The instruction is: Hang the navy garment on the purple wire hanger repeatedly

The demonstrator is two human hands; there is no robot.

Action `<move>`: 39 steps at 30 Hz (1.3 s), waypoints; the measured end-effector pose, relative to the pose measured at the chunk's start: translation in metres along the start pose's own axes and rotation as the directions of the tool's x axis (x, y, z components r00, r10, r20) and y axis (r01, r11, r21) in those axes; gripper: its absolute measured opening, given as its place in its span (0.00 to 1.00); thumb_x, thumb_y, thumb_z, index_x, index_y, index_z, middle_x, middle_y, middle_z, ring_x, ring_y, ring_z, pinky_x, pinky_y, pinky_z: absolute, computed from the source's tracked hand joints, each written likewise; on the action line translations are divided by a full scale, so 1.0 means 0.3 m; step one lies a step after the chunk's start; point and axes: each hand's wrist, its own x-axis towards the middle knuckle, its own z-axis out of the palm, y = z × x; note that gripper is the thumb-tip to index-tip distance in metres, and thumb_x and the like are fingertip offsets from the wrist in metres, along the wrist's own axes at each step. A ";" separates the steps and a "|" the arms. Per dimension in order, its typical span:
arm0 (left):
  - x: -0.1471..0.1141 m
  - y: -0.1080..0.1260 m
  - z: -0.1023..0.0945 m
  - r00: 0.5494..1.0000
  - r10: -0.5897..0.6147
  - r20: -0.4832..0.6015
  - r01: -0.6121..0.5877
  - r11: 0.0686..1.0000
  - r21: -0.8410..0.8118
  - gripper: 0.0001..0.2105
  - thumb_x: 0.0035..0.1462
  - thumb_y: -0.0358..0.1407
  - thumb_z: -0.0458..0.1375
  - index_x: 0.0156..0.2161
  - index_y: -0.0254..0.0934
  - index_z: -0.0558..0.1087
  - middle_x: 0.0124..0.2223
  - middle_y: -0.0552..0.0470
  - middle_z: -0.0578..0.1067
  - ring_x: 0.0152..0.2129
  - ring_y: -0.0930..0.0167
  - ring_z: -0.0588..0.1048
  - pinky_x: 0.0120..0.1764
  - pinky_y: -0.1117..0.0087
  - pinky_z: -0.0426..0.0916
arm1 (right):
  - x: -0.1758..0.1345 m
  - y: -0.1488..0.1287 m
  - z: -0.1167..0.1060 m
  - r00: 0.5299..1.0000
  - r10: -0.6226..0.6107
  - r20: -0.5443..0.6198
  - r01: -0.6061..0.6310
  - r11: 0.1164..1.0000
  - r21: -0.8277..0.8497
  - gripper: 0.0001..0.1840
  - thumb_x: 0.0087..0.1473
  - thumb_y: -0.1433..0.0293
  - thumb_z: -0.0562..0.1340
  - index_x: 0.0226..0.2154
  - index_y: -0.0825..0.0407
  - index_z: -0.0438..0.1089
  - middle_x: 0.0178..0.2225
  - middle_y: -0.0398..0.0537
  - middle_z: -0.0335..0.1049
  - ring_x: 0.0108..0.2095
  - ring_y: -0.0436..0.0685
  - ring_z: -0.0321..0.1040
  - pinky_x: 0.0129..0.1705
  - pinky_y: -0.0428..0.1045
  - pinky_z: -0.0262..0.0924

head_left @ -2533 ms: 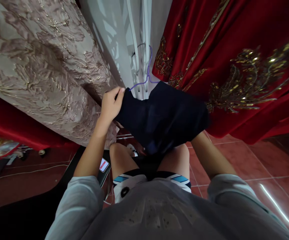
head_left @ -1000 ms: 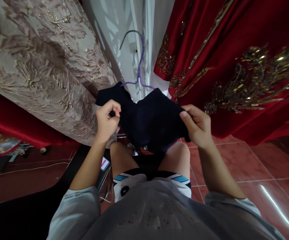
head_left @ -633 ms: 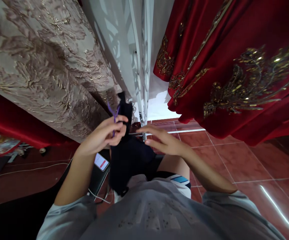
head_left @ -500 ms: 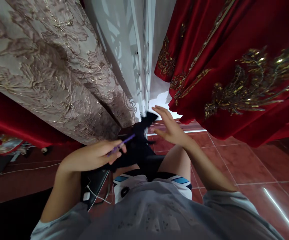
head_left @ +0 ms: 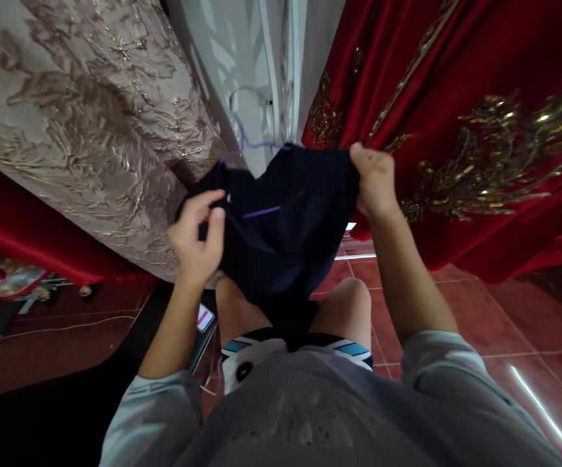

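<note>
A dark navy garment hangs spread between my hands above my knees, on a thin purple hanger whose hook points up and away. The hanger's bar shows through the neck opening. My right hand is closed on the garment's right upper corner, thumb on top. Over the left shoulder of the garment is my left hand, its thumb and forefinger bent and a little apart, nothing visible between them. Whether its other fingers touch the cloth is hidden.
Red cloth with gold sequins hangs at right, pale brocade at left. White panels stand ahead. A phone lies on a black surface by my left thigh; a white cable crosses the tiled floor.
The garment has been raised from my lap and spread out. The hanger, earlier in my left hand, now sits inside it. My right hand has moved right and gripped a corner.
</note>
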 end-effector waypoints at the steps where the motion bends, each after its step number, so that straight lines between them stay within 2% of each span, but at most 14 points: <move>1: -0.013 0.014 0.013 0.992 0.042 0.120 -0.043 0.999 0.007 0.15 0.71 0.39 0.56 0.58 0.41 0.76 0.47 0.49 0.83 0.31 0.73 0.78 0.41 0.70 0.73 | 0.025 -0.029 -0.004 0.997 -0.047 -0.053 0.047 0.999 -0.014 0.32 0.62 0.51 0.68 0.20 0.48 0.53 0.19 0.36 0.50 0.20 0.45 0.45 0.24 0.46 0.45; 4: -0.049 0.033 0.061 0.843 0.072 0.532 -0.089 0.996 0.006 0.22 0.71 0.36 0.54 0.67 0.45 0.70 0.44 0.52 0.84 0.24 0.76 0.75 0.33 0.73 0.70 | 0.038 -0.099 -0.031 0.968 -0.172 -0.185 0.166 0.985 -0.045 0.31 0.67 0.63 0.65 0.19 0.47 0.48 0.19 0.34 0.45 0.20 0.44 0.40 0.25 0.47 0.39; 6: -0.071 0.021 0.103 0.761 -0.007 0.649 -0.037 0.998 0.054 0.26 0.70 0.36 0.55 0.71 0.47 0.65 0.44 0.52 0.84 0.25 0.75 0.76 0.33 0.73 0.70 | 0.004 -0.121 -0.056 0.941 -0.225 -0.251 0.219 0.974 -0.053 0.30 0.68 0.66 0.63 0.19 0.47 0.48 0.19 0.33 0.43 0.20 0.44 0.38 0.25 0.48 0.37; 10: -0.138 -0.027 0.179 0.815 -0.173 0.553 0.134 0.985 0.111 0.22 0.70 0.40 0.56 0.66 0.38 0.72 0.42 0.46 0.84 0.30 0.68 0.80 0.39 0.68 0.74 | -0.103 -0.092 -0.126 0.936 -0.177 -0.304 0.156 0.983 -0.093 0.31 0.64 0.60 0.67 0.19 0.47 0.49 0.19 0.33 0.43 0.20 0.44 0.37 0.25 0.49 0.35; 16: -0.282 0.002 0.226 0.855 -0.198 0.479 0.322 0.927 -0.194 0.10 0.71 0.37 0.57 0.48 0.42 0.81 0.44 0.50 0.85 0.37 0.69 0.81 0.43 0.68 0.73 | -0.188 0.035 -0.207 0.895 -0.153 -0.420 0.040 0.963 -0.266 0.30 0.58 0.49 0.67 0.20 0.46 0.52 0.21 0.35 0.44 0.23 0.47 0.42 0.27 0.49 0.43; 22: -0.365 0.098 0.259 0.852 -0.380 0.359 0.507 0.768 -0.390 0.07 0.69 0.37 0.60 0.47 0.42 0.79 0.32 0.56 0.75 0.27 0.75 0.71 0.34 0.74 0.68 | -0.394 0.119 -0.089 0.620 -0.529 -0.580 0.092 0.783 -0.615 0.18 0.60 0.54 0.65 0.42 0.50 0.67 0.46 0.54 0.67 0.46 0.60 0.68 0.49 0.56 0.64; 23: -0.378 0.111 0.270 0.839 -0.424 0.341 0.540 0.727 -0.424 0.06 0.68 0.38 0.61 0.47 0.42 0.78 0.28 0.58 0.70 0.23 0.76 0.66 0.31 0.75 0.66 | -0.451 0.146 -0.056 0.657 -0.452 -0.603 0.016 0.809 -0.588 0.19 0.60 0.51 0.63 0.38 0.49 0.66 0.40 0.51 0.67 0.41 0.59 0.67 0.45 0.56 0.65; 24: -0.390 0.122 0.283 0.823 -0.463 0.329 0.568 0.678 -0.467 0.06 0.68 0.39 0.62 0.47 0.42 0.77 0.26 0.60 0.64 0.21 0.77 0.62 0.30 0.75 0.66 | -0.508 0.177 -0.024 0.779 -0.285 -0.559 -0.063 0.851 -0.522 0.20 0.60 0.49 0.62 0.33 0.49 0.65 0.34 0.48 0.66 0.36 0.57 0.66 0.40 0.54 0.64; 25: -0.401 0.133 0.297 0.808 -0.494 0.321 0.587 0.627 -0.513 0.07 0.67 0.40 0.63 0.47 0.42 0.75 0.25 0.62 0.60 0.20 0.77 0.60 0.31 0.75 0.67 | -0.559 0.211 0.006 0.916 -0.036 -0.400 -0.160 0.881 -0.446 0.23 0.61 0.47 0.61 0.29 0.49 0.64 0.29 0.46 0.64 0.32 0.56 0.65 0.37 0.53 0.63; 26: -0.411 0.144 0.311 0.796 -0.516 0.318 0.598 0.582 -0.551 0.08 0.67 0.40 0.63 0.47 0.42 0.73 0.26 0.62 0.59 0.21 0.77 0.60 0.32 0.75 0.69 | -0.603 0.245 0.033 0.964 0.228 -0.139 -0.265 0.883 -0.387 0.25 0.60 0.46 0.60 0.27 0.49 0.64 0.25 0.45 0.65 0.29 0.55 0.64 0.35 0.52 0.62; 29: -0.425 0.177 0.346 0.769 -0.557 0.314 0.613 0.506 -0.606 0.11 0.66 0.42 0.64 0.47 0.41 0.70 0.27 0.61 0.61 0.22 0.77 0.64 0.36 0.73 0.74 | -0.670 0.331 0.088 0.788 0.525 0.321 -0.435 0.844 -0.312 0.26 0.61 0.46 0.58 0.28 0.52 0.68 0.24 0.48 0.71 0.26 0.55 0.68 0.31 0.50 0.63; 32: -0.416 0.205 0.356 0.735 -0.610 0.296 0.625 0.443 -0.642 0.14 0.63 0.44 0.67 0.43 0.41 0.67 0.29 0.61 0.64 0.22 0.78 0.66 0.35 0.74 0.75 | -0.660 0.370 0.104 0.788 0.575 0.218 -0.515 0.811 -0.276 0.19 0.58 0.52 0.61 0.34 0.52 0.70 0.27 0.48 0.76 0.26 0.53 0.69 0.27 0.46 0.61; 37: -0.401 0.234 0.350 0.694 -0.660 0.287 0.649 0.400 -0.648 0.18 0.60 0.46 0.68 0.42 0.42 0.64 0.35 0.58 0.68 0.26 0.78 0.72 0.36 0.73 0.78 | -0.634 0.367 0.093 0.620 0.748 0.236 -0.684 0.663 -0.304 0.18 0.53 0.55 0.64 0.25 0.54 0.71 0.24 0.52 0.77 0.20 0.51 0.67 0.22 0.45 0.59; 39: -0.410 0.230 0.352 0.679 -0.674 0.291 0.665 0.395 -0.634 0.18 0.60 0.46 0.67 0.42 0.42 0.62 0.35 0.58 0.67 0.26 0.77 0.73 0.35 0.73 0.78 | -0.642 0.362 0.093 0.646 0.727 0.232 -0.671 0.686 -0.281 0.20 0.51 0.54 0.64 0.21 0.53 0.70 0.23 0.52 0.75 0.20 0.52 0.67 0.23 0.46 0.60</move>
